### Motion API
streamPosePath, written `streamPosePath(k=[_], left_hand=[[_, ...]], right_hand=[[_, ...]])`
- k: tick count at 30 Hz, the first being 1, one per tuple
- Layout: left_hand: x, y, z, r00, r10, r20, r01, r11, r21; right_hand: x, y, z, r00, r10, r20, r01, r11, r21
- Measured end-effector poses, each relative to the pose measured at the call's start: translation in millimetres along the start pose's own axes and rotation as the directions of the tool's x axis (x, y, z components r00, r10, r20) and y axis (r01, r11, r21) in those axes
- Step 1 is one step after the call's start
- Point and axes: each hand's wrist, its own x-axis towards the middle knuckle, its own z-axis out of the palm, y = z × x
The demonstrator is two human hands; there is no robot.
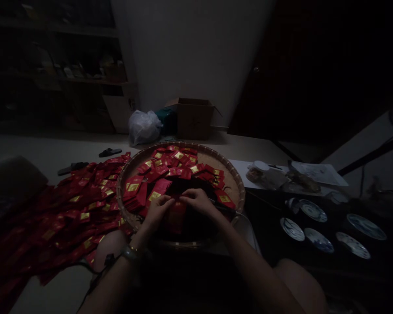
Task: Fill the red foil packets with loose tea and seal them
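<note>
Over a round woven basket (239, 181), both of my hands meet at the upper edge of a small red packet (175, 218). My left hand (157, 211) pinches it from the left, and my right hand (198, 201) has its fingertips closed at the top right. Dim light hides the packet's lower part and the dark middle of the basket. Many more red packets with gold labels (173, 168) lie heaped toward the basket's far side. To the left of my left hand, a stack of red packets (135, 196) leans against the others.
A wide pile of red packets (88, 209) covers the floor at left, with slippers (110, 151) behind it. Beyond the basket sit a plastic bag (144, 126) and a cardboard box (195, 120). On the right, several patterned plates (319, 240) and a lidded jar (258, 170) rest on a dark surface.
</note>
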Motion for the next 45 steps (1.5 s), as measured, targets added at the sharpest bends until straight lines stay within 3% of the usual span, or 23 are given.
streamPosePath(k=[4, 7, 10, 13, 17, 21, 23, 25, 26, 30, 33, 38, 41, 45], left_hand=[[-3, -1, 5.9, 0.999, 0.004, -0.034, -0.007, 0.997, -0.081], [-4, -1, 7.2, 0.996, -0.030, 0.081, 0.038, 0.994, -0.104], [-3, -2, 5.4, 0.987, -0.060, 0.150, 0.073, 0.994, -0.085], [-3, -6, 5.1, 0.994, -0.043, 0.102, 0.049, 0.997, -0.054], [-5, -10, 9.7, 0.989, -0.097, 0.109, 0.094, 0.995, 0.036], [-7, -10, 10.5, 0.991, -0.114, 0.071, 0.109, 0.991, 0.072], [-6, -11, 7.6, 0.994, -0.099, 0.054, 0.096, 0.994, 0.054], [-5, -14, 4.1, 0.994, -0.101, 0.052, 0.100, 0.995, 0.019], [-5, -15, 2.8, 0.992, -0.112, 0.059, 0.112, 0.994, 0.000], [-6, -16, 2.4, 0.978, -0.185, 0.092, 0.195, 0.975, -0.106], [-7, -14, 5.1, 0.976, -0.206, 0.074, 0.215, 0.965, -0.153], [-8, -10, 6.5, 0.979, -0.202, 0.034, 0.204, 0.974, -0.102], [-9, -9, 6.9, 0.983, -0.178, 0.043, 0.180, 0.982, -0.050], [-11, -10, 9.1, 0.990, -0.131, 0.060, 0.129, 0.991, 0.047]], right_hand=[[2, 1, 6, 0.991, 0.105, -0.080, -0.096, 0.989, 0.109], [4, 3, 9, 0.989, 0.105, -0.108, -0.086, 0.982, 0.170], [4, 5, 11, 0.990, 0.140, -0.023, -0.133, 0.972, 0.191], [2, 5, 15, 0.992, 0.126, 0.006, -0.125, 0.983, 0.135], [1, 4, 22, 0.987, 0.018, -0.159, -0.007, 0.997, 0.072], [-4, 21, 2, 0.983, -0.075, -0.169, 0.050, 0.988, -0.149], [-12, 38, -21, 0.986, -0.046, -0.162, -0.029, 0.900, -0.436], [-23, 57, -44, 0.975, 0.166, -0.145, -0.220, 0.678, -0.701], [-28, 65, -53, 0.960, 0.255, -0.112, -0.246, 0.588, -0.770], [-42, 84, -67, 0.957, 0.284, -0.051, -0.198, 0.518, -0.832], [-43, 92, -67, 0.961, 0.272, -0.043, -0.194, 0.556, -0.809], [-38, 91, -74, 0.980, 0.152, -0.127, -0.196, 0.850, -0.489], [-41, 66, -68, 0.991, 0.053, -0.126, -0.089, 0.950, -0.298], [-44, 17, -49, 0.996, -0.062, 0.069, 0.079, 0.953, -0.293]])
